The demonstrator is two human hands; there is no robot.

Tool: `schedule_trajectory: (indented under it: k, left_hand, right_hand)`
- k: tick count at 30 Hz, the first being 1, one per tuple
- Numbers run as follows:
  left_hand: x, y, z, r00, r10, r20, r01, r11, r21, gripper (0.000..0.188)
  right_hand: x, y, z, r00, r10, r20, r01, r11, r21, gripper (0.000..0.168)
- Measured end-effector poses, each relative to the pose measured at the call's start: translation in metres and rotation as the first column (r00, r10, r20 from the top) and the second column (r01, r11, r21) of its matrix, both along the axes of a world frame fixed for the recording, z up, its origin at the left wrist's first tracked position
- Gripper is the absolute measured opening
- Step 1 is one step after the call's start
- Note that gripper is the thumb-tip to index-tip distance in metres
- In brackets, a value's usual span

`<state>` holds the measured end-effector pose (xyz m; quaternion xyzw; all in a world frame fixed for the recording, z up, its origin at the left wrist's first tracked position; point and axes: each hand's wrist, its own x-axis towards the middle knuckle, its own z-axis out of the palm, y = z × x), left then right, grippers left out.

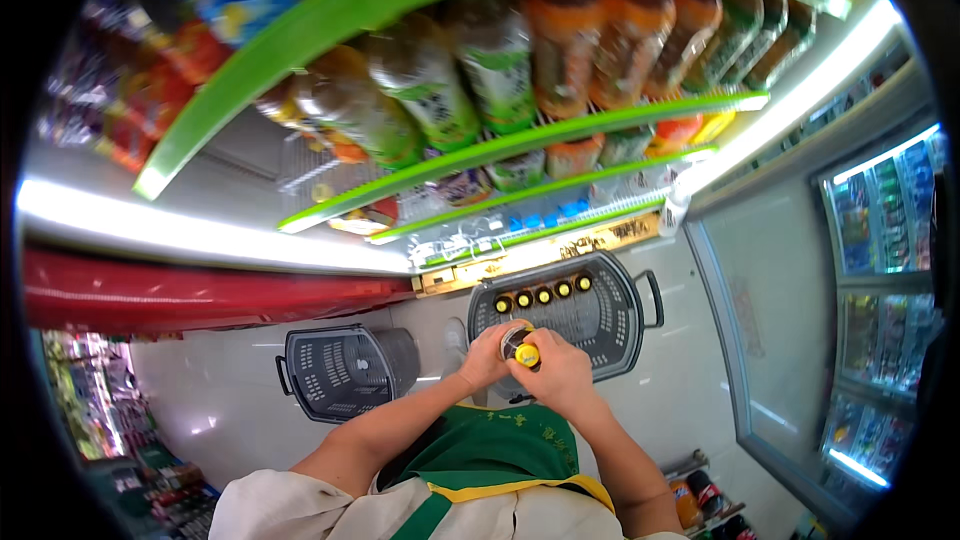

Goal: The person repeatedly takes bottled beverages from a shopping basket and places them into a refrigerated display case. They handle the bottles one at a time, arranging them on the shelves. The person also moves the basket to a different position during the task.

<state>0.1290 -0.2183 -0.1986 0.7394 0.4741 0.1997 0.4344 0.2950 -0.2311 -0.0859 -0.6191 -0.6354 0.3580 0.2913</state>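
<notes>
Both of my hands are closed around a dark drink bottle (pixel 517 346) with a yellow cap, held upright in front of my green apron. My left hand (pixel 486 357) grips its side, and my right hand (pixel 559 371) wraps it from the right near the cap. Below and just beyond them stands a grey plastic shopping basket (pixel 628 270). Along its far side is a row of several dark bottles (pixel 544 295) with yellow caps. The lower part of the held bottle is hidden by my fingers.
A second grey basket (pixel 337 367) stands on the tiled floor (pixel 225 390) to the left. Ahead rises a lit cooler with green-edged shelves (pixel 525 136) full of drink bottles (pixel 495 67). An open glass door (pixel 780 345) is at right, a red panel (pixel 187 289) at left.
</notes>
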Motion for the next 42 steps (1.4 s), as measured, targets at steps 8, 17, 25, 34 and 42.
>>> schedule_trajectory:
  k: [8, 17, 25, 34, 42]
  left_hand:
    - [-0.076, 0.036, 0.144, 0.882, 0.451, 0.139, -0.464, 0.883, 0.077, 0.055]
    - [-0.159, 0.108, 0.238, 0.829, 0.3, 0.472, -0.534, 0.679, 0.505, 0.072]
    - [-0.174, 0.184, 0.208, 0.762, 0.585, 0.276, -0.647, 0.683, 0.34, 0.049]
    - [-0.183, 0.226, 0.216, 0.604, 0.654, 0.456, -0.768, 0.63, 0.116, 0.057]
    - [-0.157, 0.197, 0.196, 0.506, 0.7, 0.504, -0.857, 0.475, 0.201, 0.051]
  right_hand:
    - [-0.082, 0.056, 0.086, 0.899, -0.007, -0.438, 0.093, 0.98, 0.174, 0.02]
    - [-0.182, 0.122, 0.121, 0.837, 0.26, -0.482, -0.124, 0.948, 0.294, 0.046]
    - [-0.22, 0.194, 0.095, 0.887, 0.192, -0.419, -0.068, 0.954, 0.292, 0.046]
    - [-0.248, 0.257, 0.062, 0.972, 0.098, -0.214, -0.046, 0.97, 0.238, 0.042]
    - [-0.258, 0.248, 0.065, 0.933, -0.017, -0.359, 0.088, 0.979, 0.181, 0.048]
